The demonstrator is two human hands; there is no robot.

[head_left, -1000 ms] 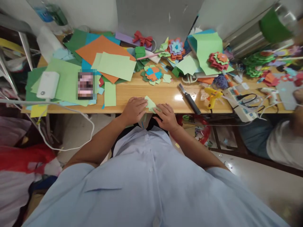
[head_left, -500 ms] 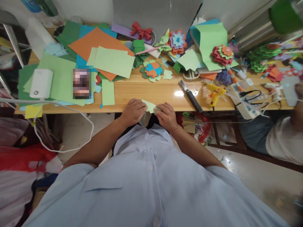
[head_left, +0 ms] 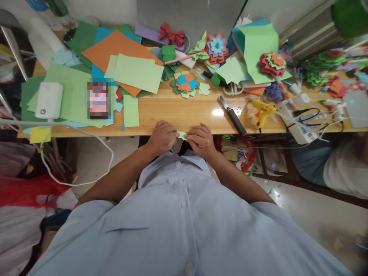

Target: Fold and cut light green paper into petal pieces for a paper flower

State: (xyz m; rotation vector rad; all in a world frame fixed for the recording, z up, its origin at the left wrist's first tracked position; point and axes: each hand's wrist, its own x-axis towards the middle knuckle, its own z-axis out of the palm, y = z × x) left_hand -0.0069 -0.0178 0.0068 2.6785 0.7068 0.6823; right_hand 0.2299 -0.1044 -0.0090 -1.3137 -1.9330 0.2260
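Observation:
Both hands meet at the front edge of the wooden table [head_left: 172,115], pinching a small piece of light green paper [head_left: 182,135] between them. My left hand [head_left: 163,138] grips its left end, fingers curled over it. The other end is in my right hand [head_left: 201,140], whose fingers are bent and closed on it. Only a narrow strip of the paper shows; the fingers hide the rest. Beyond the hands lie a paper flower [head_left: 186,83] in orange, blue and green and a small cut green paper shape [head_left: 204,89].
A black-handled knife [head_left: 234,118], a yellow glue gun [head_left: 262,113] and a power strip [head_left: 299,126] lie to the right. Coloured paper sheets [head_left: 138,73] and a white power bank [head_left: 49,100] with a cable are on the left. At far right sits another person [head_left: 345,168].
Less of the green paper shows between my fingers now, and it looks narrower. My hands have stayed close together at the table edge. The other person's arm at far right has shifted.

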